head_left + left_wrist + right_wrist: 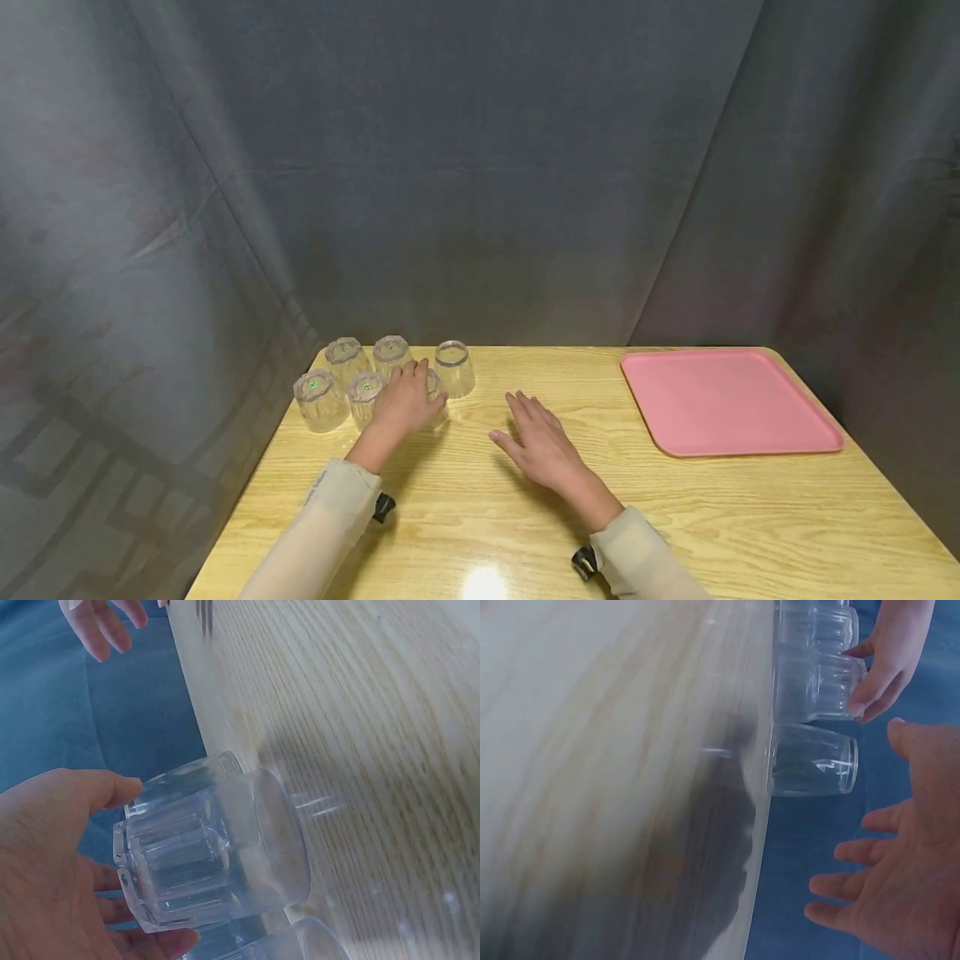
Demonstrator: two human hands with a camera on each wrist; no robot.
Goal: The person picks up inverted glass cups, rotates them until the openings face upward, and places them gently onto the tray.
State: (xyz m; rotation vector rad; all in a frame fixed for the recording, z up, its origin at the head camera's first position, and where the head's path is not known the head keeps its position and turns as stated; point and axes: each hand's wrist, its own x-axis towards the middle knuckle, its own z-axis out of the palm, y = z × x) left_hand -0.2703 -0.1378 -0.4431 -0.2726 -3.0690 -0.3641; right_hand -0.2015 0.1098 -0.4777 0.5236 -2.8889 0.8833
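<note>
Several clear glasses stand together at the table's back left, most upside down with faceted bases up. My left hand [405, 402] reaches over the front right of this group. In the left wrist view, its thumb and fingers are around the base end of an upturned glass [217, 855]; the palm side faces that base. Just right of it stands another glass [454, 371] with a round, smooth top. My right hand [536, 442] hovers over the table to the right of the glasses, its fingers extended and spread, holding nothing. In the right wrist view, its palm [907, 892] faces the table.
A pink tray [731, 404] lies at the table's back right. More upturned glasses, including a front left glass [321, 402] and a back glass [392, 354], stand beside the left hand. A grey curtain [480, 183] hangs behind the wooden table [465, 500].
</note>
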